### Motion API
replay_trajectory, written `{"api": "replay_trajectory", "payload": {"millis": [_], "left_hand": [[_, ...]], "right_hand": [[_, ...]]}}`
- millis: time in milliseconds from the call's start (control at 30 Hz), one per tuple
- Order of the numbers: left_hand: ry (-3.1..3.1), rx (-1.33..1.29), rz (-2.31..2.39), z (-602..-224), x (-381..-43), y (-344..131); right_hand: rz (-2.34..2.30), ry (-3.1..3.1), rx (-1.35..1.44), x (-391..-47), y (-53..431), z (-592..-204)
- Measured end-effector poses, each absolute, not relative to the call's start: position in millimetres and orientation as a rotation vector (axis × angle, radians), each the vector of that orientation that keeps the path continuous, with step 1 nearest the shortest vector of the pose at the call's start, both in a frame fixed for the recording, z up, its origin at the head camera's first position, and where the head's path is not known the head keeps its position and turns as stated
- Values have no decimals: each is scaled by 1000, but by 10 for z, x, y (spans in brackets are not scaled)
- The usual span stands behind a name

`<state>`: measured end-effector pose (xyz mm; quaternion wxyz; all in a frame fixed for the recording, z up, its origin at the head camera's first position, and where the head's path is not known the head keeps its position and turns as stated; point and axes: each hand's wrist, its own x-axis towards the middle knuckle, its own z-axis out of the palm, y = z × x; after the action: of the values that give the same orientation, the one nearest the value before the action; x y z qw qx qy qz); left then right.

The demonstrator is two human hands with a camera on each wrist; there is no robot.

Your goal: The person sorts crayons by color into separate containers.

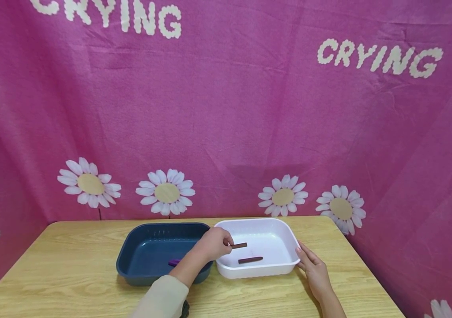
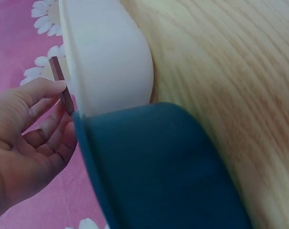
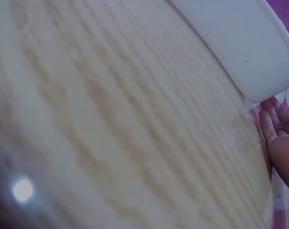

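My left hand (image 1: 217, 244) pinches a thin brown crayon (image 1: 239, 245) between thumb and fingers, above the left side of a white plastic basin (image 1: 258, 270). In the left wrist view the crayon (image 2: 56, 69) tilts up beside the basins' rims. A second, dark brown crayon (image 1: 250, 260) with a tapered end lies on the white basin's floor. My right hand (image 1: 314, 270) holds the white basin at its right side, thumb at the rim and fingers along the outer wall. The right wrist view shows those fingers (image 3: 277, 117) against the basin's underside corner.
A dark blue basin (image 1: 130, 277) stands directly left of the white one, under my left forearm. Inside it lies a purple object (image 1: 174, 262), partly hidden by the arm. Both basins rest on a wood-grain table (image 1: 71, 265). Behind hangs a pink cloth (image 1: 226, 110) with daisies.
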<state>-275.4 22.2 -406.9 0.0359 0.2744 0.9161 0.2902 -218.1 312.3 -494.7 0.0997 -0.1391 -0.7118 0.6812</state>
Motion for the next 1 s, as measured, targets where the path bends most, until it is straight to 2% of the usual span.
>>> {"api": "replay_trajectory", "payload": {"millis": [433,1000], "left_hand": [[2894,944,822,-4196,-2790,403],[2907,830,789,-4314,-2860,614]], "right_hand": [[2036,-2103,-439,-2179,3140,-4944],[2023,-2096,-430,-2204,3140,-4969]]}}
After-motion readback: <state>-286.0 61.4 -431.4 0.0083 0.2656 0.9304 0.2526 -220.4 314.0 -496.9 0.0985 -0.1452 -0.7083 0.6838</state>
